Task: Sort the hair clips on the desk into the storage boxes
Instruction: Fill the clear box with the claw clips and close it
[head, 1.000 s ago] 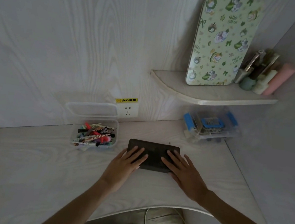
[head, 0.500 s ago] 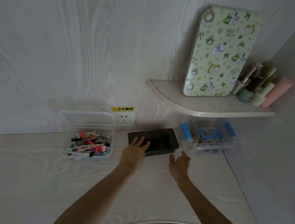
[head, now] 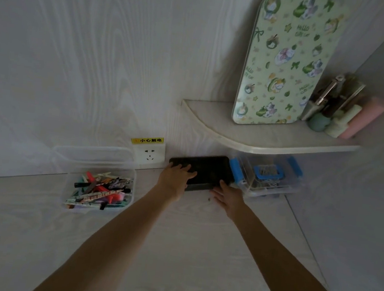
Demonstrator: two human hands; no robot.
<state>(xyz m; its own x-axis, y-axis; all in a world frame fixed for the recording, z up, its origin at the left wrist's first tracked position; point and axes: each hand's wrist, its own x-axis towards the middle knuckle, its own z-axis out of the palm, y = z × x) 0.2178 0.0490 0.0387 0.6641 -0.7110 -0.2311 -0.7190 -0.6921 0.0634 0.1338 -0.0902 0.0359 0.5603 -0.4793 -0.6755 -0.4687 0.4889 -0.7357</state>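
Yellow sticker (head: 147, 140) above wall socket (head: 148, 154), frame center, read "小心触电"; patterned green board (head: 284, 60), upper right, read "HELLO".

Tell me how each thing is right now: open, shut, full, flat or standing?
Clear box: lid open, full of hair clips.
Dark box: flat on the desk by the wall, both hands on it.
Blue-latched box: under the shelf; lid state unclear.
Left hand: flat.
Right hand: flat.
Patterned board: standing.

Wall socket (head: 148, 154) with yellow label, green cartoon-print board (head: 284, 60) on corner shelf (head: 270, 140)
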